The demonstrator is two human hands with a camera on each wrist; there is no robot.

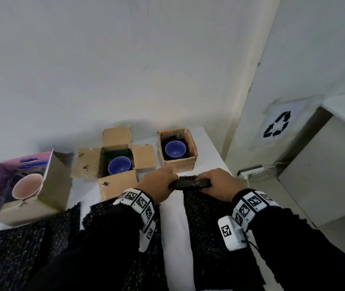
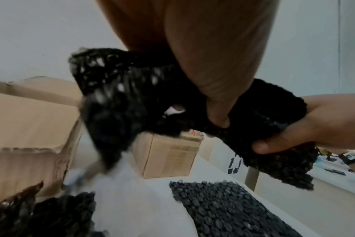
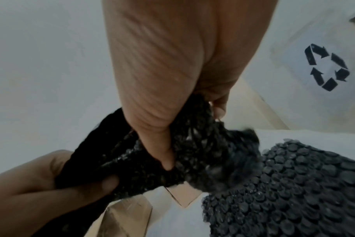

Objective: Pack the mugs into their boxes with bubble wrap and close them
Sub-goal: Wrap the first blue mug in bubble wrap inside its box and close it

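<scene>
Black dimpled bubble-wrap sheets (image 1: 207, 232) lay nearest, at least three spread across the white table (image 1: 171, 223), with a bare strip between them. Above them both hands gripped one bunched piece of black bubble wrap (image 1: 189, 182): the left hand (image 1: 157, 182) curled round one end, the right hand (image 1: 217, 181) round the other. Three open boxes stood beyond, each holding one mug: a purple printed carton (image 1: 47, 185) with a pink mug (image 1: 28, 185), a brown flapped box (image 1: 117, 181) with a blue-lined mug (image 1: 119, 168), and a small brown box (image 1: 178, 162) near the table's right edge with another blue-lined mug (image 1: 175, 150). No print was legible; a recycling symbol (image 1: 277, 127) marked paper on the wall.
</scene>
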